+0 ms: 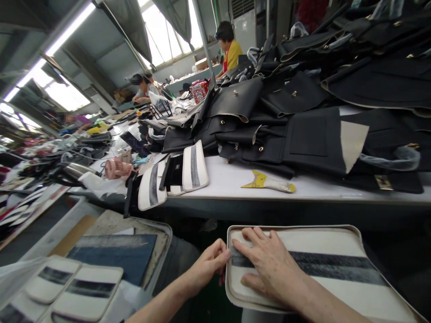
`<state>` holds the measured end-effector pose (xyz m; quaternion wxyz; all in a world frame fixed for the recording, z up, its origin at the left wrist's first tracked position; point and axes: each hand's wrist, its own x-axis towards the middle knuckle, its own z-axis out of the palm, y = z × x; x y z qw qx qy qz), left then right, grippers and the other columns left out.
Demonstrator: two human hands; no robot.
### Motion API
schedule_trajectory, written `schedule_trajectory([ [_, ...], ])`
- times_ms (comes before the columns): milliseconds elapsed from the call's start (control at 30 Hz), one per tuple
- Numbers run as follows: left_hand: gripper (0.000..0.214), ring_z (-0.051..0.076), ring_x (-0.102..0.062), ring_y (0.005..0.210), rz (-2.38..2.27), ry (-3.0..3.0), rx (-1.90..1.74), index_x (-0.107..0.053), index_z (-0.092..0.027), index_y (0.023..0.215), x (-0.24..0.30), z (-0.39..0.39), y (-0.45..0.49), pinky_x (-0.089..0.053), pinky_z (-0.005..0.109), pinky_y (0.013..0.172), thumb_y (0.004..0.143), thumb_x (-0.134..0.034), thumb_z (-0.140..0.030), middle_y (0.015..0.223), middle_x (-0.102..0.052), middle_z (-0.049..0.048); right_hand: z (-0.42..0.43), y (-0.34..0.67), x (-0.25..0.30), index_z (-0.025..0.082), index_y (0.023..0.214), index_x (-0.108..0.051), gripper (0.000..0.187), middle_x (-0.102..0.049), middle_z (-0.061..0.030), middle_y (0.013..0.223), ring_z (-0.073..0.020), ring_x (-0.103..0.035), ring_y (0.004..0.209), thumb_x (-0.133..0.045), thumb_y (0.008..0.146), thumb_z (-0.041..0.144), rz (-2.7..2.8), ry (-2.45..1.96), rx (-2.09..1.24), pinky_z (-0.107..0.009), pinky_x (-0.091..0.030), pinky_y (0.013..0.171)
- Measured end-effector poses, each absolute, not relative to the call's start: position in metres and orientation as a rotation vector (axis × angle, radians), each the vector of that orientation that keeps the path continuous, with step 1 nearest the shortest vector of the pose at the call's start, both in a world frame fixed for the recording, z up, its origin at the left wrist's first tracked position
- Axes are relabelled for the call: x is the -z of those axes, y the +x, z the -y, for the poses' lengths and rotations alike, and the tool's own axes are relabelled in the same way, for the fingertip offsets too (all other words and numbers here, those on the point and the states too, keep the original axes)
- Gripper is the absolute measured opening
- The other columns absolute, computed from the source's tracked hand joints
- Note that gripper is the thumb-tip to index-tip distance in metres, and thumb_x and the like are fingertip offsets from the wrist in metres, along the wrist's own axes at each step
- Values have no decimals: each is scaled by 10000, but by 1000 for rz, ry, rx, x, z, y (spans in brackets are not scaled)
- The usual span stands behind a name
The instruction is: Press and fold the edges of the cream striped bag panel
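A cream bag panel with a dark stripe (330, 244) lies in front of me at the lower right, its edge raised like a rim. My right hand (266, 260) rests flat on its left part, fingers spread over the stripe. At the panel's left edge, my left hand (212, 264) has its fingers closed, with thumb and forefinger pinching the rim. The fingertips behind that edge are partly hidden. Beyond the panel, a yellow and white scraper-like tool (267, 181) lies on the white table (218, 179), apart from both hands.
Black bag pieces (313, 139) are heaped across the table. Smaller striped cream pieces (195, 166) sit at its front edge, near a pink fan (117, 168). At lower left, a bin (164, 229) holds boards, beside more striped pieces (89, 287). Other people (232, 54) work farther back.
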<state>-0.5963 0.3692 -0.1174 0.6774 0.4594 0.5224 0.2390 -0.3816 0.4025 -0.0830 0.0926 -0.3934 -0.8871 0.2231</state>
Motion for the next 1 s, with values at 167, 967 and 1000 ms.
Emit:
schedule_trajectory([
  [167,432,115,-522,493,-1319,1292,-391,-392,-213,803,103,-372,-594,-375,208,450,865,-557,-608,608,-521,-46,-402,-380,84,334,1216,-511,487,-524,-60,1254,-325,-467,1150,-653,757,418,2626,-1167,-658,-537,-382,834],
  [967,342,138,-463,543,-1419,1654,-35,-426,-217,782,70,-382,-584,-291,260,524,995,-313,-459,624,-479,-29,-402,-383,90,301,1136,-534,463,-536,-64,1189,-328,-483,1104,-685,726,453,2631,-1161,-557,-553,-402,795],
  [1000,370,140,-474,529,-1409,1548,-35,-415,-221,789,71,-381,-586,-308,253,513,997,-276,-493,604,-474,-35,-402,-383,90,304,1141,-531,469,-534,-59,1188,-327,-483,1105,-686,725,452,2627,-1159,-553,-561,-402,799],
])
